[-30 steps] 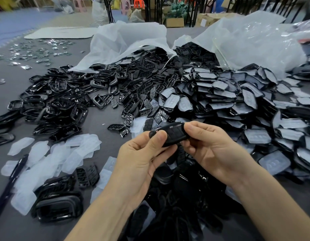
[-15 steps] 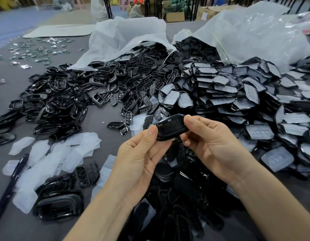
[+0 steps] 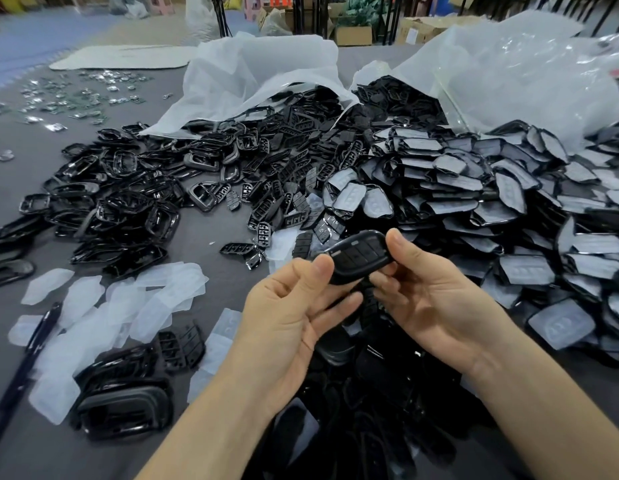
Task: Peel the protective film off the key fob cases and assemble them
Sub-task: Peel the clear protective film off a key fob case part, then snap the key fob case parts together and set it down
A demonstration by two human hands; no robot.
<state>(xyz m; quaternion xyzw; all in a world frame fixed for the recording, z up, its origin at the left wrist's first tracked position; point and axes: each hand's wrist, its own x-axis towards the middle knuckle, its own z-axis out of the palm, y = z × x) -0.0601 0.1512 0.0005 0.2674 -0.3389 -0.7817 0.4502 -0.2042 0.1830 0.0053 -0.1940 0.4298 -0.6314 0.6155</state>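
Note:
A black key fob case with its button face up is held above the table between both hands. My left hand pinches its near-left end between thumb and fingers. My right hand grips its right end, thumb on top. A big heap of film-covered black case halves spreads to the right. Black frames and button inserts lie at the left and middle. Peeled films lie in a pale patch at the left.
Two white plastic bags spill parts at the back. A dark pen lies at the left edge. Stacked frames sit at the near left, and a dark pile of assembled cases lies under my hands. Small shiny pieces are scattered far left.
Both hands have lifted the case slightly and tilted it so its button face shows more. The grip of both hands is much the same.

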